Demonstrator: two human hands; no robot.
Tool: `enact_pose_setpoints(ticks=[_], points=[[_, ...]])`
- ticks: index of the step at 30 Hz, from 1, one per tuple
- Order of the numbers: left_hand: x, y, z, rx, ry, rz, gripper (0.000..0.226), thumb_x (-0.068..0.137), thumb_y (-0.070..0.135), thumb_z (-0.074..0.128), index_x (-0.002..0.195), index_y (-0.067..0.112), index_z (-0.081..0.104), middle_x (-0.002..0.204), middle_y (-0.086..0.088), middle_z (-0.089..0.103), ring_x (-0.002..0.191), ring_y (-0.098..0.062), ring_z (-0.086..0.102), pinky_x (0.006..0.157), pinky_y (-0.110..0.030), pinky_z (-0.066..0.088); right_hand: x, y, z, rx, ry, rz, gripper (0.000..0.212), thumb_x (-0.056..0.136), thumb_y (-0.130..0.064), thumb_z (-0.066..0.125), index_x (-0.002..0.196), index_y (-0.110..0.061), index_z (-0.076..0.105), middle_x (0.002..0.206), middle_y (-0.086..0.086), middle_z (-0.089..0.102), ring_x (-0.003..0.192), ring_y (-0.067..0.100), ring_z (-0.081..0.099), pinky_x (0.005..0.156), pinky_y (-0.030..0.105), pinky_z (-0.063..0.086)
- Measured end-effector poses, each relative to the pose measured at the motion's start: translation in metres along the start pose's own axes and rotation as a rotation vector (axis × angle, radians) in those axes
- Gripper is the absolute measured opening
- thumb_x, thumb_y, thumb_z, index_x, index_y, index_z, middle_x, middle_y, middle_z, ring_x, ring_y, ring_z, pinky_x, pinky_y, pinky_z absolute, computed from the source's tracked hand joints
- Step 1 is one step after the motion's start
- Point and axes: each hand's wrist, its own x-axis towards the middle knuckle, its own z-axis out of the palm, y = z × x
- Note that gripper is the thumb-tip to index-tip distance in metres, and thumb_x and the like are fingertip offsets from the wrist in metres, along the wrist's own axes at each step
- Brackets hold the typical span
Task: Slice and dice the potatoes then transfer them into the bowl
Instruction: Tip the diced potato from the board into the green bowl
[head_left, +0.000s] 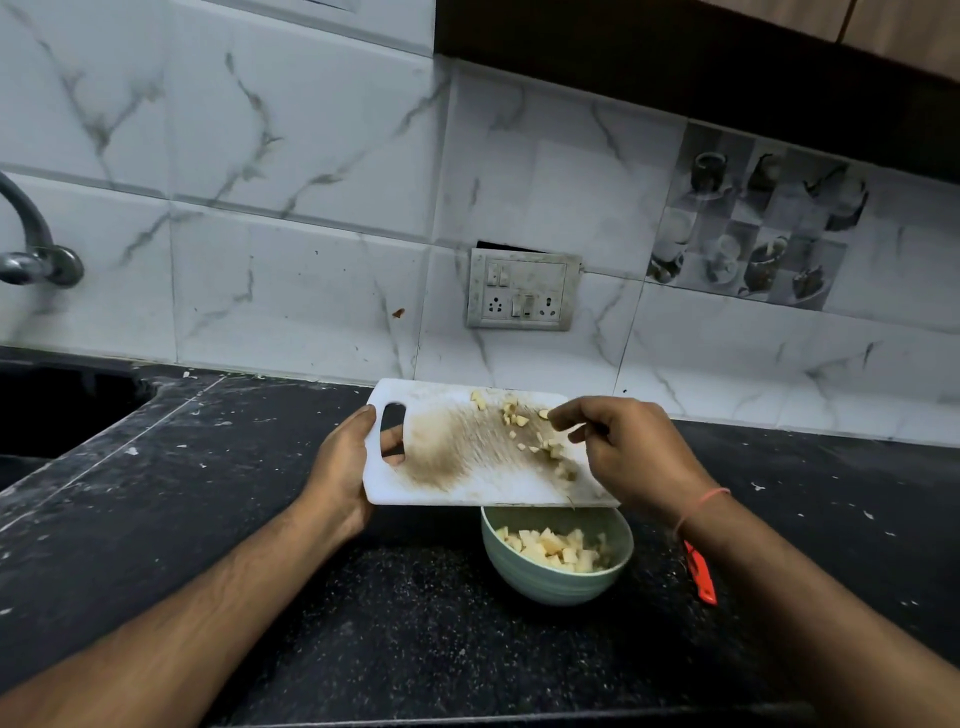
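Observation:
My left hand (345, 467) grips the handle end of a white, brown-stained cutting board (467, 467), fingers through its slot, and holds it tilted above a pale green bowl (558, 582). Diced potato (556, 551) fills the bowl. Several loose potato cubes (519, 421) still lie on the board's upper right part. My right hand (628, 452) hovers over the board's right end, its curled fingertips touching the cubes; a dark thin object seems to lie in its fingers, unclear what.
The black speckled countertop (363, 597) is scattered with white flecks. A red-handled tool (701, 574) lies right of the bowl, partly under my right wrist. A sink (57, 410) and tap (36, 249) sit far left; a wall socket (522, 291) behind.

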Motion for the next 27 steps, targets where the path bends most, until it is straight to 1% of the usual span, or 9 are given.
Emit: enact_pose_setpoints(ticks=[2, 3, 5, 7, 12, 17, 22, 25, 27], points=[[-0.001, 0.000, 0.000, -0.004, -0.007, 0.004, 0.040, 0.114, 0.034, 0.042, 0.149, 0.021, 0.053, 0.114, -0.017, 0.079, 0.085, -0.037, 0.080, 0.057, -0.045, 0.063, 0.015, 0.010, 0.007, -0.062, -0.013, -0.005, 0.046, 0.097, 0.000, 0.051, 0.126, -0.028, 0.073, 0.119, -0.012, 0.073, 0.102, 0.001, 0.066, 0.095, 0.030, 0.057], [0.000, 0.000, 0.000, -0.006, -0.008, 0.005, 0.040, 0.114, 0.034, 0.041, 0.150, 0.021, 0.053, 0.114, -0.018, 0.079, 0.085, -0.037, 0.080, 0.057, -0.046, 0.063, 0.022, 0.014, 0.011, -0.107, -0.041, -0.013, 0.043, 0.098, -0.005, 0.055, 0.132, -0.027, 0.069, 0.125, -0.009, 0.071, 0.108, 0.008, 0.066, 0.098, 0.033, 0.055], [-0.001, 0.001, 0.000, -0.006, -0.011, 0.009, 0.040, 0.114, 0.035, 0.041, 0.150, 0.022, 0.053, 0.114, -0.017, 0.079, 0.085, -0.037, 0.080, 0.057, -0.046, 0.063, 0.030, 0.019, 0.019, -0.214, -0.098, -0.061, 0.043, 0.099, -0.012, 0.059, 0.139, -0.028, 0.064, 0.132, -0.005, 0.067, 0.115, 0.017, 0.062, 0.098, 0.033, 0.052], [-0.001, 0.001, 0.000, -0.009, -0.013, 0.013, 0.040, 0.114, 0.035, 0.041, 0.149, 0.021, 0.053, 0.115, -0.017, 0.079, 0.084, -0.036, 0.080, 0.057, -0.045, 0.063, 0.030, 0.017, 0.025, -0.296, -0.149, -0.133, 0.049, 0.095, -0.009, 0.058, 0.138, -0.031, 0.063, 0.129, -0.005, 0.066, 0.115, 0.021, 0.061, 0.093, 0.033, 0.051], [-0.001, 0.002, 0.001, -0.002, -0.006, 0.009, 0.040, 0.114, 0.035, 0.041, 0.149, 0.021, 0.054, 0.115, -0.017, 0.079, 0.087, -0.036, 0.080, 0.057, -0.044, 0.063, -0.005, 0.006, 0.028, -0.343, -0.171, -0.234, 0.041, 0.096, -0.012, 0.056, 0.131, -0.032, 0.068, 0.126, -0.012, 0.061, 0.112, 0.017, 0.059, 0.091, 0.031, 0.051], [0.000, 0.001, -0.001, 0.003, 0.001, 0.011, 0.039, 0.114, 0.036, 0.042, 0.149, 0.022, 0.054, 0.115, -0.016, 0.079, 0.089, -0.037, 0.080, 0.060, -0.046, 0.064, -0.037, 0.002, 0.013, -0.251, -0.179, -0.195, 0.046, 0.082, -0.007, 0.057, 0.111, -0.037, 0.077, 0.109, -0.021, 0.070, 0.099, 0.004, 0.065, 0.084, 0.029, 0.054], [-0.001, 0.000, -0.001, 0.006, -0.010, 0.014, 0.042, 0.114, 0.037, 0.041, 0.152, 0.022, 0.050, 0.116, -0.015, 0.079, 0.091, -0.036, 0.080, 0.059, -0.046, 0.064, -0.032, 0.021, 0.005, -0.291, 0.002, -0.104, 0.053, 0.086, -0.004, 0.054, 0.128, -0.033, 0.069, 0.112, -0.020, 0.068, 0.102, 0.005, 0.063, 0.085, 0.023, 0.051], [-0.001, 0.001, 0.000, -0.003, -0.018, 0.021, 0.043, 0.114, 0.038, 0.041, 0.152, 0.022, 0.050, 0.118, -0.016, 0.078, 0.095, -0.038, 0.079, 0.062, -0.047, 0.064, -0.030, 0.027, 0.009, -0.374, -0.060, -0.083, 0.055, 0.087, -0.007, 0.053, 0.136, -0.030, 0.064, 0.119, -0.014, 0.064, 0.109, 0.013, 0.061, 0.089, 0.028, 0.051], [0.000, 0.001, 0.000, -0.002, -0.018, 0.028, 0.041, 0.114, 0.038, 0.041, 0.150, 0.023, 0.052, 0.119, -0.016, 0.078, 0.097, -0.040, 0.078, 0.064, -0.048, 0.064, -0.033, 0.021, 0.014, -0.357, -0.126, -0.108, 0.048, 0.086, -0.007, 0.055, 0.126, -0.031, 0.070, 0.115, -0.013, 0.065, 0.107, 0.014, 0.062, 0.089, 0.030, 0.052]])
